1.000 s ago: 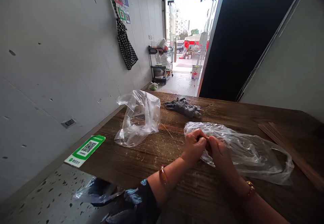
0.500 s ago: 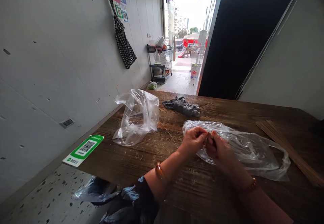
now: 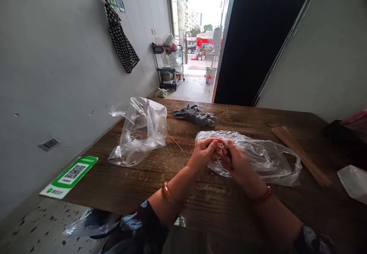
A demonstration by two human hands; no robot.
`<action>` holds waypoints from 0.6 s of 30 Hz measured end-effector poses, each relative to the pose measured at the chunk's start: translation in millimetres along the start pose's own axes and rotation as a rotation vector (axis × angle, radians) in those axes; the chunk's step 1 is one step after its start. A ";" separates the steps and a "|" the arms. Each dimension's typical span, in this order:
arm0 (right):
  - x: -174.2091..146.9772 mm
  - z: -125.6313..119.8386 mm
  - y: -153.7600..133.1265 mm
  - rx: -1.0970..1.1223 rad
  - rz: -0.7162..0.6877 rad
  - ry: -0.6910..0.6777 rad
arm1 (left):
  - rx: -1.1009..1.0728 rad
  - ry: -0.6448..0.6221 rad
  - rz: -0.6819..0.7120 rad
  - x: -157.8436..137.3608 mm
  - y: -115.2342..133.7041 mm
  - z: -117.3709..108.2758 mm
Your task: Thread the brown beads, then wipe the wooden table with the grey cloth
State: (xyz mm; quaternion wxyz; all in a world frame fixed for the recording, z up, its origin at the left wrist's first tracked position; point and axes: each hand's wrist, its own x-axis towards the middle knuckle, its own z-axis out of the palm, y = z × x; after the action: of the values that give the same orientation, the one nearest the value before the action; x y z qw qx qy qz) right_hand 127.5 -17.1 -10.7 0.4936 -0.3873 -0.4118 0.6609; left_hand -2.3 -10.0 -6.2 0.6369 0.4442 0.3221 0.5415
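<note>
My left hand (image 3: 205, 151) and my right hand (image 3: 235, 161) meet fingertip to fingertip above a clear plastic bag (image 3: 265, 158) lying on the wooden table. Both are closed in a pinch. Between the right thumb and fingers shows a small, dark brownish-green piece (image 3: 227, 148), too small to name. Whatever the left fingers pinch is hidden behind the thumb. To the right of the bag lies a fan of thin brown sticks (image 3: 301, 154). A second, crumpled clear plastic bag (image 3: 140, 131) stands to the left of my hands.
A grey cloth (image 3: 195, 115) lies toward the table's (image 3: 200, 204) far edge. At its left corner is a green QR-code card (image 3: 70, 176). A translucent white object (image 3: 354, 181) sits at the right. Beyond are a loaded cart (image 3: 169, 66) and a glass doorway.
The camera view has turned to the right, so things appear shifted left and more of the right side shows. My hands stay pinched together with only slight finger movement.
</note>
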 end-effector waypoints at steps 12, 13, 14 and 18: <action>-3.6 4.0 1.8 -0.324 -0.127 0.013 | -0.041 0.011 -0.012 0.0 0.8 1.7; -4.1 3.3 1.5 -0.434 -0.211 0.028 | -0.045 0.029 -0.015 0.1 1.1 1.8; -4.7 2.6 1.2 -0.556 -0.304 0.042 | -0.046 0.045 -0.018 0.1 1.7 1.9; -6.0 -0.8 0.9 -0.956 -0.561 0.081 | -0.034 0.071 -0.020 -1.0 4.9 3.8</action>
State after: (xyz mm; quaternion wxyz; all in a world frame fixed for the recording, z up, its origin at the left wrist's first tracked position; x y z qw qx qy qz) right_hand 129.2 -22.9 -11.2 0.4356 -0.4688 -0.7338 0.2283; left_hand -1.1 -11.7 -0.3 0.6381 0.4105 0.3396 0.5559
